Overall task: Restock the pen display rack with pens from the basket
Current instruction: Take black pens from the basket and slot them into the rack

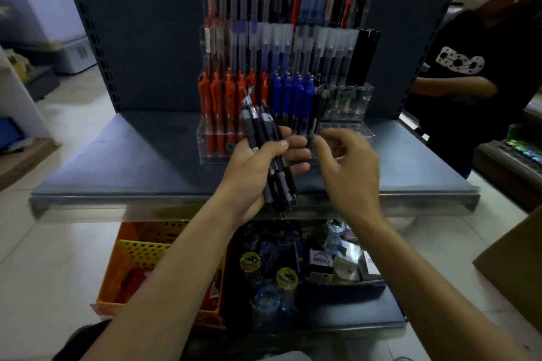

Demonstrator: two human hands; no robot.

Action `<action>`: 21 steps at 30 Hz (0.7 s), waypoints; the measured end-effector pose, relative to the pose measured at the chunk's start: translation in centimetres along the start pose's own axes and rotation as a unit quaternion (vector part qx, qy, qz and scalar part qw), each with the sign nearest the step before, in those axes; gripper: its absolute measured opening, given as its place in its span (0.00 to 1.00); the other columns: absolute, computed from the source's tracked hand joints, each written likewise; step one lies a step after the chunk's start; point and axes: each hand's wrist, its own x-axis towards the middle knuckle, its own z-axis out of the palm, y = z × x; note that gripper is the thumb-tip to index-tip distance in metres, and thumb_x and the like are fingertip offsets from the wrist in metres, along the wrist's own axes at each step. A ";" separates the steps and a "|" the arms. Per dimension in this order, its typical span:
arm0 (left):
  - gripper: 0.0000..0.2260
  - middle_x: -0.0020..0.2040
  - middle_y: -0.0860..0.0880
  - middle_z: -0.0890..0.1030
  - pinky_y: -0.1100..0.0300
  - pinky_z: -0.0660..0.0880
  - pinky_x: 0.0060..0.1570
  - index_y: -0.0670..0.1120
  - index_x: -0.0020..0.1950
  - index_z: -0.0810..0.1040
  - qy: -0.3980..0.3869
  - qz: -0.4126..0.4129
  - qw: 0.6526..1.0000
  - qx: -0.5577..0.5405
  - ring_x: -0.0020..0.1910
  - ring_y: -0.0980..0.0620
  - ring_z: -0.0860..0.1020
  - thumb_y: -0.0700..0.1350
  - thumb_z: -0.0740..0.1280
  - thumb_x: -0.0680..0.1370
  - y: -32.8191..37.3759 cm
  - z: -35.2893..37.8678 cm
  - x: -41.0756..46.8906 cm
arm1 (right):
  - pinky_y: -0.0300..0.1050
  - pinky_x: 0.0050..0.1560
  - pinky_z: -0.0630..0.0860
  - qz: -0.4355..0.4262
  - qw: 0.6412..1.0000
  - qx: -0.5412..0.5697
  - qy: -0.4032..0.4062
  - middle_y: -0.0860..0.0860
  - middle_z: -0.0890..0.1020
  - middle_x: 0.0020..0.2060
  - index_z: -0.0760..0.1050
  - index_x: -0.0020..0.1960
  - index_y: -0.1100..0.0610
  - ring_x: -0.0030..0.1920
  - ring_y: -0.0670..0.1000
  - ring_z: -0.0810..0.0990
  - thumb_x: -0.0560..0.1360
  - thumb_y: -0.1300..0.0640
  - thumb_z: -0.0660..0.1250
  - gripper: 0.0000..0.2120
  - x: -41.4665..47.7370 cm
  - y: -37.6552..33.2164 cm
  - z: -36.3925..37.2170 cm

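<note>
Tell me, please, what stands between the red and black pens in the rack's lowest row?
Blue pens stand between the red pens and black pens, in the head view.

grey shelf point(117, 161) on pale floor point(44, 243)

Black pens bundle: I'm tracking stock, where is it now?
Head view, centre: the black pens are gripped in the left hand in front of the rack, with the right hand beside them.
</note>
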 end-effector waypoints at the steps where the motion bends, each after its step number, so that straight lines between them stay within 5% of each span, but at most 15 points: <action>1: 0.06 0.46 0.44 0.85 0.54 0.81 0.47 0.41 0.53 0.75 -0.004 0.004 1.000 0.004 0.47 0.47 0.84 0.34 0.58 0.81 -0.1 0.0 -0.1 | 0.41 0.42 0.76 0.004 0.999 0.048 -0.013 0.48 0.81 0.41 0.80 0.49 0.53 0.40 0.46 0.78 0.79 0.53 0.66 0.06 -1.1 -0.1 0.0; 4: 0.07 0.54 0.42 0.84 0.54 0.78 0.57 0.41 0.54 0.74 -0.015 0.025 0.999 0.044 0.56 0.46 0.82 0.34 0.58 0.81 -0.3 -0.1 -0.3 | 0.48 0.36 0.75 0.003 0.988 0.145 -0.055 0.50 0.80 0.33 0.78 0.42 0.53 0.35 0.52 0.78 0.80 0.55 0.64 0.09 -3.0 -0.7 -0.4; 7: 0.07 0.57 0.43 0.83 0.52 0.75 0.62 0.42 0.55 0.73 -0.023 0.022 0.998 0.045 0.59 0.48 0.80 0.34 0.58 0.81 -0.2 -0.3 -0.4 | 0.39 0.38 0.75 -0.032 0.978 0.182 -0.093 0.45 0.81 0.35 0.80 0.46 0.53 0.36 0.46 0.79 0.79 0.56 0.65 0.06 -2.7 -1.3 -0.8; 10: 0.08 0.58 0.45 0.83 0.49 0.75 0.62 0.42 0.57 0.72 -0.047 0.003 0.999 0.028 0.61 0.49 0.79 0.35 0.57 0.81 -0.2 -0.4 -0.4 | 0.37 0.40 0.74 -0.027 0.966 0.187 -0.177 0.45 0.82 0.37 0.81 0.50 0.54 0.38 0.44 0.80 0.78 0.55 0.67 0.05 -2.9 -1.2 -0.6; 14: 0.11 0.60 0.44 0.82 0.45 0.72 0.64 0.44 0.62 0.72 -0.067 -0.010 0.997 0.045 0.62 0.47 0.79 0.36 0.57 0.82 -0.4 -0.3 -0.5 | 0.51 0.41 0.75 0.007 0.945 0.244 -0.217 0.54 0.82 0.38 0.80 0.52 0.55 0.39 0.56 0.79 0.79 0.54 0.66 0.06 -3.9 -1.1 -0.3; 18: 0.14 0.60 0.42 0.81 0.46 0.75 0.61 0.47 0.64 0.74 -0.090 -0.021 0.995 0.032 0.61 0.44 0.79 0.36 0.56 0.82 -0.5 0.0 -0.9 | 0.39 0.38 0.75 0.033 0.932 0.280 -0.225 0.45 0.81 0.36 0.79 0.50 0.57 0.38 0.45 0.79 0.78 0.57 0.67 0.04 -3.9 -1.0 -1.1; 21: 0.15 0.59 0.41 0.81 0.48 0.79 0.56 0.47 0.63 0.76 -0.069 -0.010 0.997 0.017 0.58 0.42 0.81 0.36 0.55 0.82 -0.3 0.0 -1.1 | 0.41 0.35 0.77 0.036 0.935 0.274 -0.222 0.45 0.81 0.35 0.80 0.50 0.55 0.36 0.44 0.79 0.79 0.56 0.66 0.05 -4.3 -1.0 -1.4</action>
